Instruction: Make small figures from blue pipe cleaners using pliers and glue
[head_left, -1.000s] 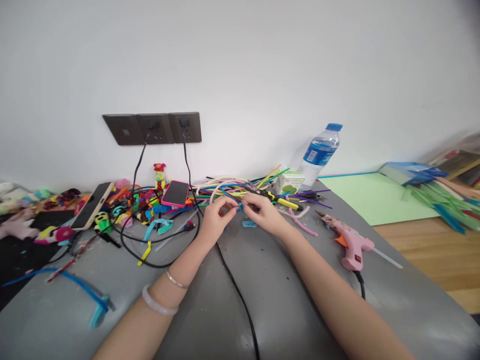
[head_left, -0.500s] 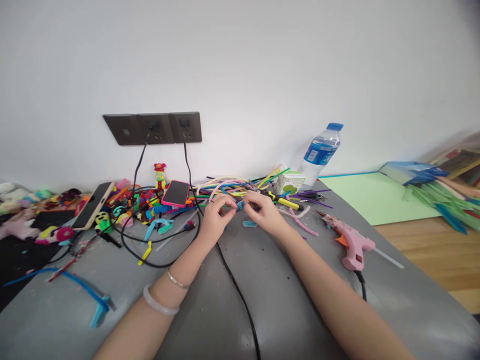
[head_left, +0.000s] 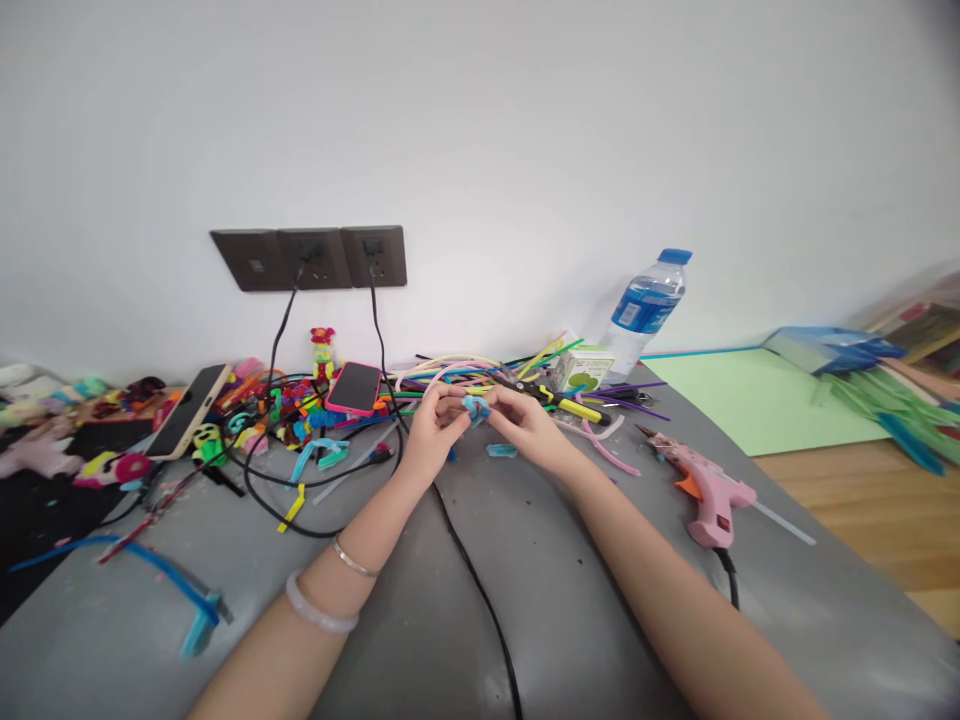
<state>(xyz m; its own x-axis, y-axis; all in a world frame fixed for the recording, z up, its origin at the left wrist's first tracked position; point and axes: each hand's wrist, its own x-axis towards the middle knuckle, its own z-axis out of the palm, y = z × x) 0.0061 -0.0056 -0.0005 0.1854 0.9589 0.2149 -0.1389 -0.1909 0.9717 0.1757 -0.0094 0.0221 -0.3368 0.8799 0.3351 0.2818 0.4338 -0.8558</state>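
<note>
Between my two hands is a small light-blue pipe cleaner piece (head_left: 475, 406), bent into a compact shape. My left hand (head_left: 437, 424) pinches it from the left, thumb against fingers. From the other side my right hand (head_left: 521, 420) grips it, fingers curled round its edge. A short flat light-blue piece (head_left: 502, 451) lies on the grey table just below my right hand. Behind my hands a bundle of loose coloured pipe cleaners (head_left: 450, 368) is spread along the wall, with yellow-and-black pliers (head_left: 574, 405) lying at its right.
A pink glue gun (head_left: 712, 490) lies at the right, beside light-green paper (head_left: 750, 400). A water bottle (head_left: 643, 315) leans by a small box (head_left: 581, 368). Two phones (head_left: 354, 388) and colourful pipe cleaner figures (head_left: 322, 352) fill the left. A black cable (head_left: 472, 570) crosses the table.
The fingers of both hands have shifted round the light-blue piece, and more of it now shows between them. The hands stay in nearly the same place.
</note>
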